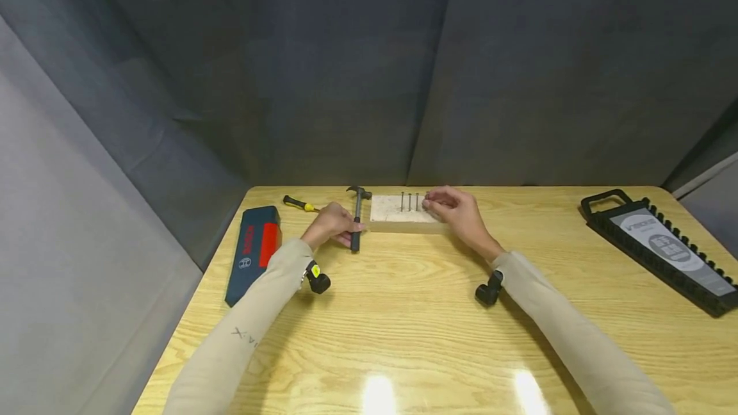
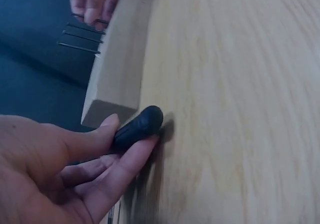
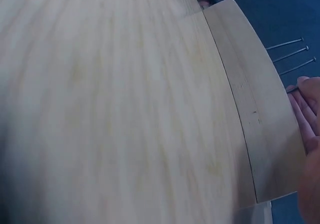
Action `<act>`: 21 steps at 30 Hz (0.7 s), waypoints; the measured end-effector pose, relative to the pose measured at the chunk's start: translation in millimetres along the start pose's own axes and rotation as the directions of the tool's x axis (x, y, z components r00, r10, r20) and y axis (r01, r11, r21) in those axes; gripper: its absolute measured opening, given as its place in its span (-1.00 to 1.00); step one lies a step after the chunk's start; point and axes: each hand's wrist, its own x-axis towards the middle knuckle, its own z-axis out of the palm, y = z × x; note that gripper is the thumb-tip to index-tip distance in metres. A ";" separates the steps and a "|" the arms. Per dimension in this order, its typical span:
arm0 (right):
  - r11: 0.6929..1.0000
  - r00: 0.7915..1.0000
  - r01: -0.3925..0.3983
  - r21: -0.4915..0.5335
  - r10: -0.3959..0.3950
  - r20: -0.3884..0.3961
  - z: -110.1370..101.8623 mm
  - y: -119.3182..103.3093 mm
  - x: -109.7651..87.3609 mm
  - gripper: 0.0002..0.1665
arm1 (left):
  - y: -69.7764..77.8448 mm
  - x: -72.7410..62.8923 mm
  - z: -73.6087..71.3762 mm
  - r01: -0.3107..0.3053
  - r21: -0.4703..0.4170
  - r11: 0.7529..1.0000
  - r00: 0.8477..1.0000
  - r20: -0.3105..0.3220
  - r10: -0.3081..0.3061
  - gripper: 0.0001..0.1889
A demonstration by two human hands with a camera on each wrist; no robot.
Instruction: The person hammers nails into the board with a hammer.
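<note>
A claw hammer (image 1: 355, 239) lies just left of a pale wooden block (image 1: 386, 209), its head toward the back edge of the table. My left hand (image 1: 334, 221) pinches the black handle between thumb and fingers; the rounded handle end (image 2: 150, 119) fills the middle of the left wrist view. Three nails (image 1: 410, 202) stand upright in a row in the block's top. At the right end of this row, my right hand (image 1: 457, 211) pinches another nail (image 3: 292, 90) against the block, its fingers covering part of it.
Behind the left hand lies a black and yellow screwdriver (image 1: 298, 203). A dark blue and red Bosch case (image 1: 254, 248) sits at the table's left edge. A black toothed tool rack (image 1: 663, 242) rests at far right. Dark curtain (image 1: 346, 82) hangs behind the table.
</note>
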 end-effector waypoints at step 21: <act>1.000 0.999 0.025 -0.010 -0.026 -0.041 -3.2 4.0 1.2 -0.80 | 0.9 -2.2 12.5 0.002 0.165 0.986 0.987 -0.162 0.025 -0.65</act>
